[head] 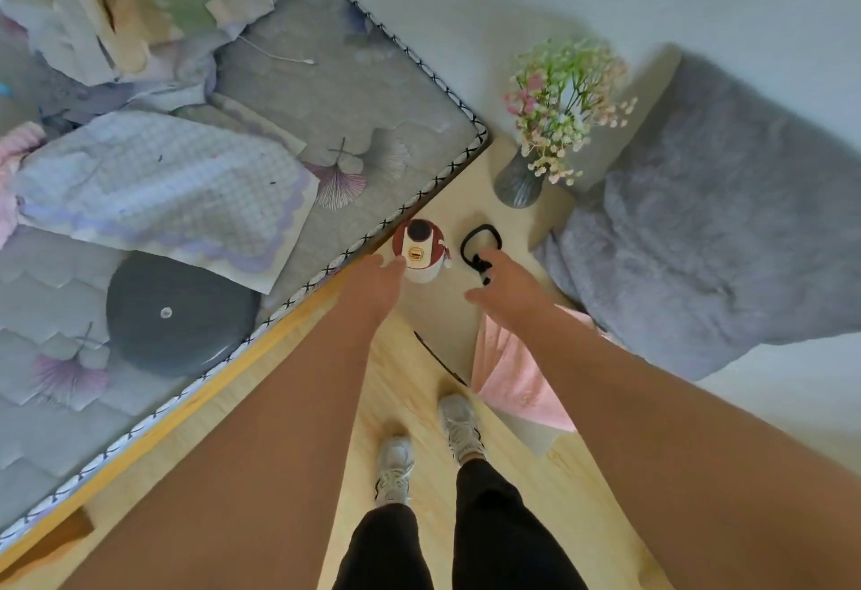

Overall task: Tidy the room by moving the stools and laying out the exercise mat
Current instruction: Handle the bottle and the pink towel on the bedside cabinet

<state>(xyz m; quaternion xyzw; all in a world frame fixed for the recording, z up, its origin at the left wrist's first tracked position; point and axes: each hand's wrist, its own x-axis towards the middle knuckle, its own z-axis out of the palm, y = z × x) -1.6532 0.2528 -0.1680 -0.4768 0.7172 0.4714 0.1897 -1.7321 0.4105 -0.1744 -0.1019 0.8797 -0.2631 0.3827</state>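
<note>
Red-and-white bottle (421, 250) touches the left hand (378, 273), fingers loose; right hand (505, 283) spread open, holding nothing

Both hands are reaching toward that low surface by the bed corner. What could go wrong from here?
1. The left hand is right beside the red and white bottle; a nudge may tip it.
2. The vase of flowers looks top-heavy and stands just beyond the right hand; shifting the surface could topple it.
3. The black cord near the right fingers could snag.
</note>
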